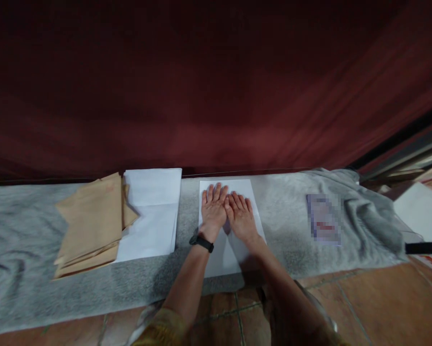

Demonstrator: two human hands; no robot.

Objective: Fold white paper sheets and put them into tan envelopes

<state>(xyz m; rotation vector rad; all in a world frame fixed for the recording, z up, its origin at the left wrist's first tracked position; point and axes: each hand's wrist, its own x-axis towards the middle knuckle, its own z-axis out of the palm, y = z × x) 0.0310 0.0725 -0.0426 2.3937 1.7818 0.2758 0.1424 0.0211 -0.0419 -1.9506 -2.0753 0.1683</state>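
A white sheet of paper (219,262) lies on the grey cloth in front of me. My left hand (214,209), with a black band on its wrist, rests flat on the sheet's upper part, fingers spread. Beside it my right hand (241,216) also lies flat on the paper, its fingers stretched out and its thumb side meeting the left hand. Neither hand grips anything. To the left is a stack of white paper (153,206), partly covered by a pile of brown paper envelopes (93,216).
A grey fleecy cloth (284,216) covers the low surface, rumpled at its right end. On it lies a pixelated purplish item (324,219). A dark red wall or curtain (216,96) rises behind. Tiled floor (374,298) runs along the front; a black bar (426,247) juts in at right.
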